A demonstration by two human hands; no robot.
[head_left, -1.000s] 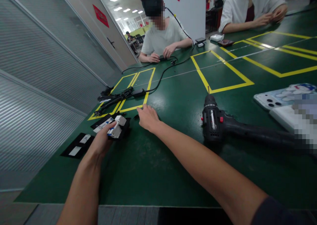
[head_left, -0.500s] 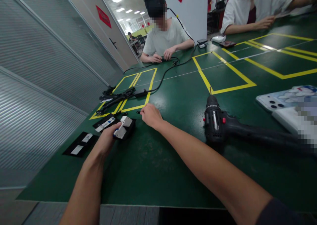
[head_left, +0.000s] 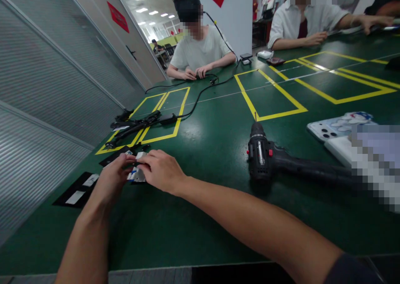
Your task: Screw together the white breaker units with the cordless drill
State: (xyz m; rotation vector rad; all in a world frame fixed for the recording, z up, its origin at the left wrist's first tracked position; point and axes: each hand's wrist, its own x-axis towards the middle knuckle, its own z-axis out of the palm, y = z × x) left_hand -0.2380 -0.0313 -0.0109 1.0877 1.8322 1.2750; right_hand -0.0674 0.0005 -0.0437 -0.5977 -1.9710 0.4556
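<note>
My left hand and my right hand meet at the left of the table. Their fingertips close on a small slim black piece, mostly hidden by the fingers. Just below it is a white block with blue marks and a dark base, partly covered by my hands. A flat black sheet with two white labels lies left of my left hand. Another black sheet shows partly behind that hand.
A black power drill lies to the right, near a phone in a patterned case. Black tool-like parts and a cable lie beyond my hands. Yellow tape marks the green table. Two people sit across it.
My right hand has moved left and toward me, bringing the small black piece to my left hand. My left hand has shifted from gripping the white block to pinching the piece above it.
</note>
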